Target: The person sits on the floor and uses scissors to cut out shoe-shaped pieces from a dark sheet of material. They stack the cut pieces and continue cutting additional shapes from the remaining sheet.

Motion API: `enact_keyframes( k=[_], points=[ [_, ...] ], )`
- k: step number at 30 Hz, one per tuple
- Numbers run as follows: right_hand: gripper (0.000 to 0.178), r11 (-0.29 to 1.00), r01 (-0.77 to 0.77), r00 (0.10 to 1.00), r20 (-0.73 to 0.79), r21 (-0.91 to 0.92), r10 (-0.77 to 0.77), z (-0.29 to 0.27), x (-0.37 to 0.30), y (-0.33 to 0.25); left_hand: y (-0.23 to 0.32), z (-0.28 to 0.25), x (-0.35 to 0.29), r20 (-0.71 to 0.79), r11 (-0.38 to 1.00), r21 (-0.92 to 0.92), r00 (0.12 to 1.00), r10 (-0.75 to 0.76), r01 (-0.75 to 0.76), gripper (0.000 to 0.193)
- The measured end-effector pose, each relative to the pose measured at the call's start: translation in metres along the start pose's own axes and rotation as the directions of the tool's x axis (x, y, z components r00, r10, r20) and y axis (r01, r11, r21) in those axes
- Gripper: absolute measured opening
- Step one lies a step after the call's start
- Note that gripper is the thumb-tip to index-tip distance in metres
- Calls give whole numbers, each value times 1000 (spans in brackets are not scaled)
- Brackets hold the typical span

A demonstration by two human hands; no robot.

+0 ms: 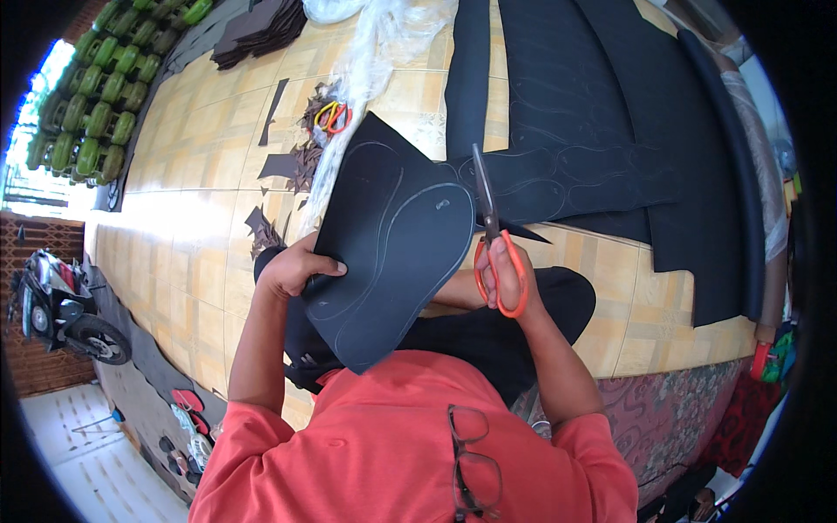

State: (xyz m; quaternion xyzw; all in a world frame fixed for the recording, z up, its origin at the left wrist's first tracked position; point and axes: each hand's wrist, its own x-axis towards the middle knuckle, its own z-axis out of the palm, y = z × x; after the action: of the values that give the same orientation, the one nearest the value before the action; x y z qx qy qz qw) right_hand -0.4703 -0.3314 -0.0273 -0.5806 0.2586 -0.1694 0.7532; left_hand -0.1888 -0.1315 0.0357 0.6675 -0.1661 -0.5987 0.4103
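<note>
My left hand (299, 267) grips the left edge of a dark sheet piece (397, 240), thumb on top. Pale curved outlines shaped like shoe soles are drawn on the piece, and its right side follows one of them. My right hand (500, 277) has its fingers in the orange handles of a pair of scissors (488, 196). The dark blades point up and away, just right of the piece and apart from it; they look closed or nearly so. A marked dark strip (575, 185) lies on the floor beyond the scissors.
Large dark sheets (567, 78) and a long roll (728, 157) cover the floor at right. Scraps (305, 166), yellow-and-red-handled scissors (331, 116) and clear plastic (375, 52) lie ahead. A dark stack (259, 33) sits far left, near green gas cylinders (100, 122); a motorbike (65, 309) stands left.
</note>
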Motion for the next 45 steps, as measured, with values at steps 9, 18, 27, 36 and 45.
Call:
enact_keyframes(
  k=[9, 18, 27, 36, 45],
  points=[
    [16, 965, 183, 950, -286, 187, -125, 8, 22, 20, -13, 7, 18, 107, 644, -764, 980, 170, -29, 60],
    [17, 925, 217, 945, -306, 310, -119, 49, 19, -13, -18, 102, 26, -85, 842, 38, 838, 540, -538, 48],
    [37, 992, 110, 991, -75, -66, -115, 23, -3, 21, 6, 92, 39, -495, 678, -365, 750, 439, -638, 31],
    [51, 898, 251, 967, 62, -361, -246, 33, -5, -12, 7, 89, 37, -487, 690, -352, 753, 442, -633, 29],
    [45, 931, 175, 984, 97, -321, -151, 25, -7, -8, 5, 86, 35, -448, 668, -398, 769, 457, -629, 31]
  ],
)
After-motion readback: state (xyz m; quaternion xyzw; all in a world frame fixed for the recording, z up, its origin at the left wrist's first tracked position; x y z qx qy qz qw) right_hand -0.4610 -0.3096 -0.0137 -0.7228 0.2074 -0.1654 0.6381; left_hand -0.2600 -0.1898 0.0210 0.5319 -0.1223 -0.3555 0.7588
